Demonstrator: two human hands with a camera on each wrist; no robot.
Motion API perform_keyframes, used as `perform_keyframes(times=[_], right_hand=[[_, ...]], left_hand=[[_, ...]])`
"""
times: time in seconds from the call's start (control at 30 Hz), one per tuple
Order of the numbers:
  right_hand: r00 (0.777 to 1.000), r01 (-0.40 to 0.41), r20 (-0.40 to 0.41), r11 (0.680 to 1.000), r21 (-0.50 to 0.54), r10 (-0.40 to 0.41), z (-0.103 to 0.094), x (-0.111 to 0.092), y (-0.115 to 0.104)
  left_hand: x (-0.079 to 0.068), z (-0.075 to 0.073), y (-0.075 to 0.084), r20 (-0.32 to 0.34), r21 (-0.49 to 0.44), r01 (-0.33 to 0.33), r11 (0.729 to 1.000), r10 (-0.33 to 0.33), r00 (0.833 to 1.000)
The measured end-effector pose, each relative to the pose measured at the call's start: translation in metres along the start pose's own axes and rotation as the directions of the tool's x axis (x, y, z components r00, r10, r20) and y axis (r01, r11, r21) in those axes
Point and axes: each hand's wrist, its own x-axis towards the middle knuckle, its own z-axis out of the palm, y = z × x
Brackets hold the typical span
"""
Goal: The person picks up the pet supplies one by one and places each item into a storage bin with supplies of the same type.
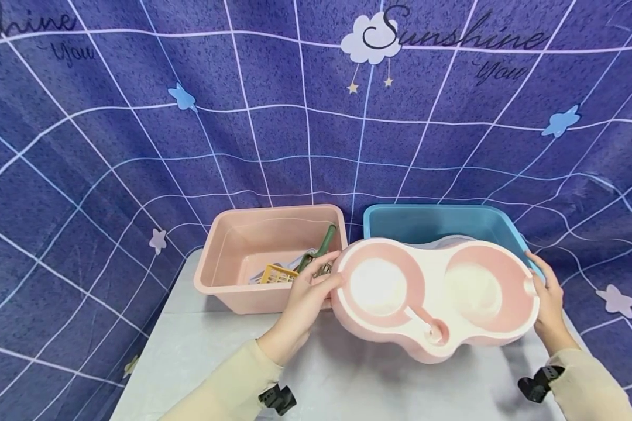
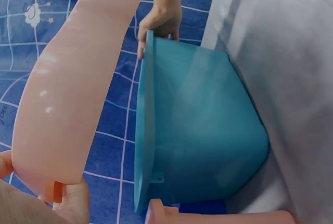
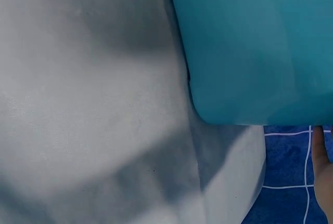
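Note:
My left hand (image 1: 306,295) grips the left end of a pink double pet bowl (image 1: 434,266), lifted and tilted so its two round hollows face me. Behind the bowl stands a blue bin (image 1: 416,222), partly covered by it. At the bin's right end is my right hand (image 1: 550,298), partly overlapped by the bowl in the head view. In the left wrist view this right hand (image 2: 162,22) grips the blue bin's far rim, apart from the bowl. One finger (image 3: 320,148) shows by the bin in the right wrist view.
Left of the blue bin stands a pink bin (image 1: 263,237). It contains a green-handled tool (image 1: 326,238), a yellow slotted piece (image 1: 276,273) and other small items. Both bins stand at the back of the pale table (image 1: 210,362), before a blue patterned curtain (image 1: 316,134).

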Motion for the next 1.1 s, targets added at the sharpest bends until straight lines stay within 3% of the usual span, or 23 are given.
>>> perform_keyframes(times=[0.1, 0.17, 0.4, 0.7, 0.77, 1.0, 1.1], right_hand=[[1.0, 0.008, 0.016, 0.994, 0.113, -0.01, 0.001, 0.0, 0.0], [1.0, -0.001, 0.004, 0.992, 0.126, 0.001, 0.002, 0.0, 0.0], [0.995, -0.039, -0.091, 0.994, -0.101, 0.03, 0.005, -0.001, -0.003], [0.994, -0.011, -0.11, 0.976, -0.218, -0.014, 0.005, -0.002, -0.003], [0.995, -0.014, -0.103, 0.978, -0.206, -0.008, 0.005, -0.002, -0.002], [0.994, -0.036, -0.101, 0.999, 0.032, 0.039, 0.005, -0.002, -0.001], [0.991, -0.039, -0.13, 0.999, -0.013, 0.037, 0.006, -0.001, -0.001]], left_hand=[[0.005, 0.003, 0.004, -0.016, 0.0, -0.013, 1.0, 0.013, 1.0], [0.009, 0.006, 0.006, -0.025, 0.014, -0.024, 1.0, 0.025, 0.999], [0.02, 0.014, 0.014, -0.048, 0.033, -0.074, 0.997, 0.076, 0.996], [0.03, 0.023, 0.018, -0.051, 0.003, -0.071, 0.997, 0.071, 0.996], [0.032, 0.025, 0.018, -0.046, -0.014, -0.076, 0.997, 0.076, 0.996], [0.041, 0.033, 0.021, -0.01, -0.113, -0.114, 0.987, 0.114, 0.993], [0.045, 0.037, 0.022, -0.014, -0.132, -0.118, 0.984, 0.117, 0.993]])
